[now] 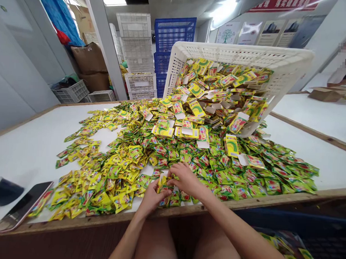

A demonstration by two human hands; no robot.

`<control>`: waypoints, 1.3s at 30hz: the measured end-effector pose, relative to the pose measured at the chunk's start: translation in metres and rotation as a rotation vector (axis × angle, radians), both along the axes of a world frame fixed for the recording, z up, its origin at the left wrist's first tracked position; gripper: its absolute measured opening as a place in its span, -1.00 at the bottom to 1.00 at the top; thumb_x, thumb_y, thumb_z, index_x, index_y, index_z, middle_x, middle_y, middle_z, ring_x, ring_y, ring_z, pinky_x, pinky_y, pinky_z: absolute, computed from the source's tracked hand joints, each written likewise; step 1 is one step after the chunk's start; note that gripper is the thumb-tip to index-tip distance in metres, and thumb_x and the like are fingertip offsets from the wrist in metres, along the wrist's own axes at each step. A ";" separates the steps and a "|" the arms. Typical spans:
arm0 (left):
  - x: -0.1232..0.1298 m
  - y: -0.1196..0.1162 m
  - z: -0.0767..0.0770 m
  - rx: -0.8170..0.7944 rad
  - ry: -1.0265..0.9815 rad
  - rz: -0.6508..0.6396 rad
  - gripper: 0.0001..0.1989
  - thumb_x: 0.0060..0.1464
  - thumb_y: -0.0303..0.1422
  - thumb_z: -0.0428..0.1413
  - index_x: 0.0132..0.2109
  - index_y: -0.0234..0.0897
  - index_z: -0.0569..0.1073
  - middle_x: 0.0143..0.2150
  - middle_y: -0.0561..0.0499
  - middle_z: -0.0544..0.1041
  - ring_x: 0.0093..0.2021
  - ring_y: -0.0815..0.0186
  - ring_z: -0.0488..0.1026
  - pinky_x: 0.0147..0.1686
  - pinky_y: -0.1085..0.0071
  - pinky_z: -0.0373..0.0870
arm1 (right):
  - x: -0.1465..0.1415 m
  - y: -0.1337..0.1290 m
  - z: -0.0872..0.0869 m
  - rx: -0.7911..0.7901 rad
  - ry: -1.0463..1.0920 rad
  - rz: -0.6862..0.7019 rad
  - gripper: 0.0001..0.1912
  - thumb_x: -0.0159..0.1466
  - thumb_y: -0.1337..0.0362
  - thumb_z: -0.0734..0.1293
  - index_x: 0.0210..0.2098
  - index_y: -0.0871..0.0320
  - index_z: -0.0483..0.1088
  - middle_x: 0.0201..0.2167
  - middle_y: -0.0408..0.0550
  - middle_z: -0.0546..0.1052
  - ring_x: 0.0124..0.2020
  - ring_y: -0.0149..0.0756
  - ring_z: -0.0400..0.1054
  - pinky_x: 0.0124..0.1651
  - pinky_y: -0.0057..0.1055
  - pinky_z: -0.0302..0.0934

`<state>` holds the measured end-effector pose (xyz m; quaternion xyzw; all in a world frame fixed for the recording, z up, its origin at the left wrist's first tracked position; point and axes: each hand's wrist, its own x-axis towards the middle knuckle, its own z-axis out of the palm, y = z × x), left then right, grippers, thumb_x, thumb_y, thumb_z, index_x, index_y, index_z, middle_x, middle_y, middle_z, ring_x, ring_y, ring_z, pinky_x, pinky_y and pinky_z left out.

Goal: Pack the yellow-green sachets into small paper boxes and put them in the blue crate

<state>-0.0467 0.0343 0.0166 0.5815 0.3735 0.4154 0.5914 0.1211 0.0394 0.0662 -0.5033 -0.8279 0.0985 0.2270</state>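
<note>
In left hand (152, 198), half-visible box (161, 183)

Free tabletop (35, 143) left, crate (286, 79) beyond packets (100, 187)

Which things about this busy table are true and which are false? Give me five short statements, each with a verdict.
1. The left hand holds a small yellow cardboard box. True.
2. The large white plastic basket sits level. False: it is tipped toward the person.
3. Blue plastic crates are stacked beyond the white table. True.
4. The round dark blue cup is at the table's right end. False: it is at the left, beside a flat black-screened phone.
5. The shiny heaped packets are plain blue. False: they are yellow and green with printing.
</note>
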 end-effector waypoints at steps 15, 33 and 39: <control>0.001 0.003 -0.002 0.015 -0.009 -0.058 -0.65 -0.16 -0.31 0.23 -0.16 -0.32 0.44 -0.31 -0.01 0.51 -0.30 0.25 0.39 -0.31 0.45 0.28 | 0.006 0.002 0.017 -0.015 -0.180 0.082 -0.88 0.11 0.27 0.38 -0.34 0.13 0.39 -0.31 -0.09 0.41 -0.17 -0.22 0.20 -0.09 -0.28 -0.02; 0.002 0.004 -0.016 0.120 -0.081 0.121 -0.55 -0.12 -0.23 0.20 -0.08 -0.32 0.34 -0.13 -0.10 0.48 -0.12 0.18 0.40 -0.12 0.36 0.29 | -0.017 -0.024 -0.019 -0.118 0.326 -0.017 -0.82 0.17 0.16 0.30 -0.34 0.14 0.44 -0.10 0.02 0.36 -0.03 -0.14 0.17 0.02 -0.17 0.06; 0.000 -0.002 -0.017 -0.037 -0.145 0.071 -0.57 -0.03 -0.28 0.15 -0.04 -0.24 0.18 -0.27 -0.01 0.49 -0.31 0.31 0.44 -0.29 0.44 0.32 | -0.023 -0.037 -0.046 -0.120 0.852 -0.098 -0.77 0.21 0.33 0.24 -0.12 0.10 0.24 -0.22 -0.06 0.42 -0.21 -0.31 0.34 -0.13 -0.36 0.21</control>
